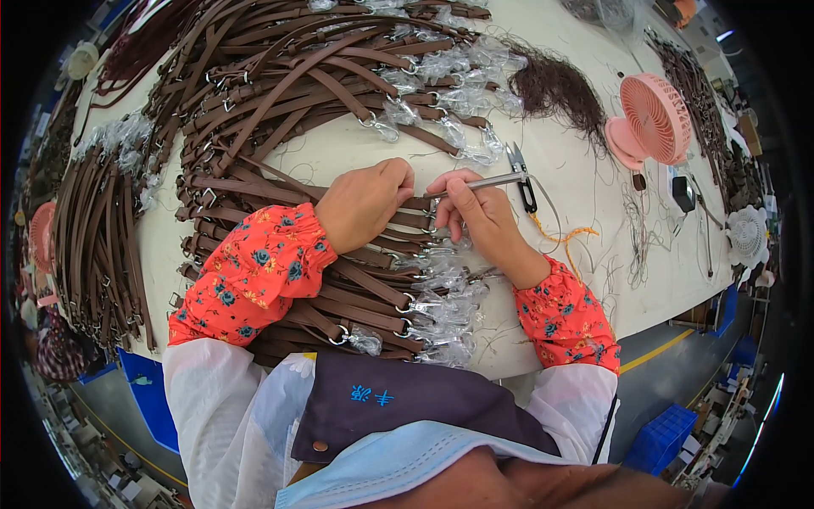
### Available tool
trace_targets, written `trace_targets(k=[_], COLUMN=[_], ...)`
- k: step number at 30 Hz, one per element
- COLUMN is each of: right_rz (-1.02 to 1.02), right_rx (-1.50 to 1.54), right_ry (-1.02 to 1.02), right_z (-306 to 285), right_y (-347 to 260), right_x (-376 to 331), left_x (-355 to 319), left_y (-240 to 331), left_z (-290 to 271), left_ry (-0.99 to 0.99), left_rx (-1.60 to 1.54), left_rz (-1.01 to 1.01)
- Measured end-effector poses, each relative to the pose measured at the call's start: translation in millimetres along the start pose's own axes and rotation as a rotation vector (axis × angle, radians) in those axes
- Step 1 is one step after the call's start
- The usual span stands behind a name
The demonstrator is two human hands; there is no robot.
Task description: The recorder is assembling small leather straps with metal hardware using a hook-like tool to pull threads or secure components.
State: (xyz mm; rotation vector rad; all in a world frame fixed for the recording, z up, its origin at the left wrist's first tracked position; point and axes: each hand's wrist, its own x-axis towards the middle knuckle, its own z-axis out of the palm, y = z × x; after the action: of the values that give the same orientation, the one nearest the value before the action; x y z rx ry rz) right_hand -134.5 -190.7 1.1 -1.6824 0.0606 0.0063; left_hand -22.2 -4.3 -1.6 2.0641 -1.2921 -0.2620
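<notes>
My right hand (pixel 487 225) is closed around a slim grey metal pen-shaped tool (pixel 500 180) with a thin cable at its outer end. The tool lies level, its other end toward my left hand. My left hand (pixel 365 204) is closed in a pinch over a brown strap (pixel 415 204), which shows between the two hands. Exactly where its fingertips grip is hidden. Under and around my hands lie many brown straps (pixel 365 280) with silver metal clasps, their ends wrapped in clear plastic (pixel 445 288).
Black-handled thread snips (pixel 527 193) lie right of my right hand, near a yellow-orange cord (pixel 581 231). Farther right stand a pink fan (pixel 653 119) and a small black box (pixel 682 193). Dark threads (pixel 551 89) are heaped behind. Another strap bundle (pixel 102 229) lies left on the white table (pixel 543 339).
</notes>
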Motion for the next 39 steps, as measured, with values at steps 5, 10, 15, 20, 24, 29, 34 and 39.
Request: trace_targets(k=[5,10,15,20,24,29,34,39], right_rz=[0.008,0.019,-0.227,-0.136,-0.225,-0.311,-0.347,-0.341], right_rx=[-0.002,0.07,0.044,0.04,-0.18,-0.201,-0.218,-0.251], right_ry=[0.008,-0.016,0.046,-0.097,-0.175,-0.218,-0.196,-0.18], right_z=[0.5,-2.3,0.3,4.5,1.7,4.1,2.0,0.3], right_y=[-1.2,3.8,10.5,0.0,-2.5,-10.2,-8.7,-8.4], right_x=[-0.1,-0.6,1.4,-8.4,-12.3,-12.9,-11.9,-15.4], left_x=[0.9,2.0,-1.1,1.0,2.6,14.6,19.8,24.5], left_y=[-0.2,-1.7,-7.3,-2.8,-12.4,-44.2,-55.7,-57.7], left_z=[-0.3,-4.5,-23.6,-53.5,-62.1,-68.9,-69.9,-79.9], left_ry=[-0.006,0.028,-0.029,-0.571,-0.451,0.337,0.272,0.309], left_rx=[-0.024,-0.025,0.138,-0.116,-0.082,0.762,0.809,0.577], left_rz=[-0.01,-0.101,0.056,0.024,0.008,0.114,-0.017,-0.102])
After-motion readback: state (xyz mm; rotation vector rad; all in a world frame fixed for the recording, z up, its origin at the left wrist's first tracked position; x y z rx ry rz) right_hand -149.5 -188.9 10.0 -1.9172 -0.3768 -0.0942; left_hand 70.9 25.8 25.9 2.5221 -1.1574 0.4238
